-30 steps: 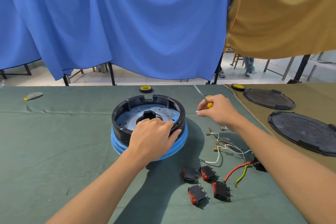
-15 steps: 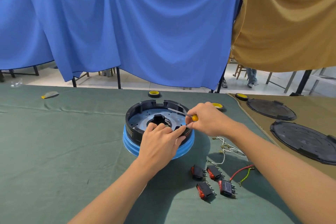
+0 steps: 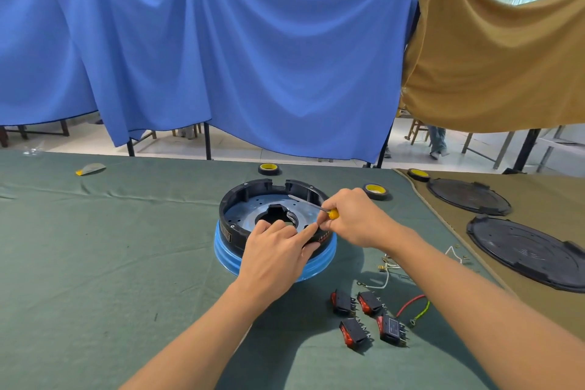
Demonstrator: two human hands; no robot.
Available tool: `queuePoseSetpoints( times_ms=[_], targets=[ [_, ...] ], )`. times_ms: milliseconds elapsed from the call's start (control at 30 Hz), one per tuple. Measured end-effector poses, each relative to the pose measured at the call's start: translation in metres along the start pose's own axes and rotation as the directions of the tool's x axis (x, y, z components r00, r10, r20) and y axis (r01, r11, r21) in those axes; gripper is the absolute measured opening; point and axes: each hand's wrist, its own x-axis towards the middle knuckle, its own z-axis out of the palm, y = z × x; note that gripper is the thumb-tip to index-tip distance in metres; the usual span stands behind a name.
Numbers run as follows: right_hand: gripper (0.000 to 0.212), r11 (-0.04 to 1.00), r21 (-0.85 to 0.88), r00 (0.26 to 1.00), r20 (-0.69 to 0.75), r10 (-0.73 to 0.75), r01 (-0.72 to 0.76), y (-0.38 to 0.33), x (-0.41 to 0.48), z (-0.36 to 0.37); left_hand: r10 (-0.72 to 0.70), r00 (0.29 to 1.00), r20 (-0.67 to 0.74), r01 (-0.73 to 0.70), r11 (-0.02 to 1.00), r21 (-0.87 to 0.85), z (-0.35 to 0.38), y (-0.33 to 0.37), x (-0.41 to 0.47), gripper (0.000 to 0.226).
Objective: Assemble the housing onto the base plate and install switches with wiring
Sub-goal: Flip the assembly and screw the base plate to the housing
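The right hand (image 3: 357, 219), pinching a thin yellow-handled screwdriver (image 3: 332, 214), has swung in beside the left hand (image 3: 275, 252), whose relaxed fingers press the near rim of the round black plastic housing (image 3: 235, 198), likely steadying it.

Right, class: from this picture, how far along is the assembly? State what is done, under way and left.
Done: the black housing sits on the base plate. Under way: the left hand rests on its rim while the right hand holds a screwdriver over it. Left: four switches and the wires lie loose on the cloth.
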Motion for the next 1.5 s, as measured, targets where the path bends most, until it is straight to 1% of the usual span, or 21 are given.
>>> queuePoseSetpoints(
  times_ms=[167,267,367,500,600,733,900,967,1000,1067,1100,1133,1167,1200,1233,1300,1367,1433,1500],
  targets=[
    [0.015,0.999,0.054,0.996,-0.085,0.011,-0.007,0.006,-0.01,0.01,-0.036,0.999,0.031,0.036,0.999,-0.002,0.0,0.0,0.0,0.043],
    [0.012,0.99,0.128,0.986,-0.147,0.082,-0.064,0.007,-0.013,0.016,-0.059,0.997,0.045,0.059,0.998,-0.011,0.0,0.001,0.0,0.045],
    [0.009,0.979,0.172,0.978,-0.161,0.135,-0.107,0.004,-0.013,0.018,-0.063,0.996,0.056,0.063,0.998,-0.008,0.0,0.001,0.0,0.044],
    [0.015,0.971,0.182,0.969,-0.167,0.183,-0.152,0.002,-0.013,0.021,-0.063,0.997,0.051,0.063,0.998,-0.011,0.0,0.001,0.0,0.045],
    [0.015,0.983,0.147,0.977,-0.165,0.137,-0.113,0.005,-0.019,0.023,-0.059,0.997,0.048,0.06,0.998,-0.009,-0.001,0.001,0.0,0.045],
    [0.017,0.998,0.056,0.973,-0.228,0.025,-0.013,0.011,-0.028,0.027,-0.065,0.997,0.052,0.065,0.998,-0.006,-0.002,0.002,0.0,0.043],
    [0.019,0.999,0.007,0.979,-0.2,0.033,-0.032,0.009,-0.034,0.034,-0.066,0.997,-0.026,0.066,0.998,-0.014,-0.002,0.01,-0.005,0.033],
    [0.021,0.992,0.105,0.98,-0.183,0.084,-0.065,0.008,-0.035,0.032,-0.055,0.998,-0.025,0.054,0.998,-0.029,-0.002,0.014,-0.008,0.036],
    [0.023,0.979,0.183,0.975,-0.184,0.125,-0.091,0.009,-0.036,0.031,-0.044,0.999,0.001,0.044,0.999,-0.022,-0.002,0.015,-0.01,0.043],
    [0.026,0.927,0.331,0.94,-0.223,0.258,-0.176,0.01,-0.039,0.034,-0.008,0.998,0.055,0.006,1.0,0.028,-0.001,0.015,-0.012,0.063],
    [0.025,0.88,0.414,0.906,-0.237,0.352,-0.234,0.01,-0.039,0.037,0.008,0.997,0.072,-0.012,0.998,0.055,-0.001,0.014,-0.013,0.07],
    [0.02,0.808,0.512,0.864,-0.224,0.452,-0.291,0.01,-0.04,0.039,0.013,0.996,0.087,-0.019,0.997,0.074,-0.002,0.014,-0.013,0.074],
    [0.015,0.715,0.613,0.823,-0.178,0.539,-0.335,0.009,-0.04,0.042,0.011,0.995,0.098,-0.019,0.996,0.084,-0.003,0.014,-0.012,0.076],
    [0.012,0.624,0.69,0.795,-0.117,0.596,-0.366,0.008,-0.04,0.044,0.006,0.994,0.108,-0.015,0.996,0.085,-0.004,0.014,-0.011,0.078],
    [0.009,0.558,0.733,0.781,-0.059,0.622,-0.389,0.007,-0.041,0.046,0.001,0.993,0.121,-0.011,0.997,0.08,-0.004,0.014,-0.01,0.078],
    [0.005,0.504,0.754,0.779,0.014,0.627,-0.42,0.004,-0.043,0.052,-0.015,0.989,0.148,0.007,0.998,0.055,-0.006,0.015,-0.008,0.077],
    [0.008,0.46,0.777,0.775,0.055,0.63,-0.429,0.001,-0.045,0.056,-0.034,0.984,0.176,0.031,0.999,0.022,-0.007,0.015,-0.006,0.076],
    [0.012,0.393,0.813,0.761,0.092,0.642,-0.43,-0.001,-0.045,0.055,-0.052,0.978,0.204,0.053,0.999,0.001,-0.007,0.015,-0.006,0.077],
    [0.012,0.319,0.847,0.744,0.126,0.656,-0.425,-0.001,-0.045,0.052,-0.071,0.972,0.223,0.078,0.997,-0.02,-0.006,0.014,-0.006,0.076]
  ],
)
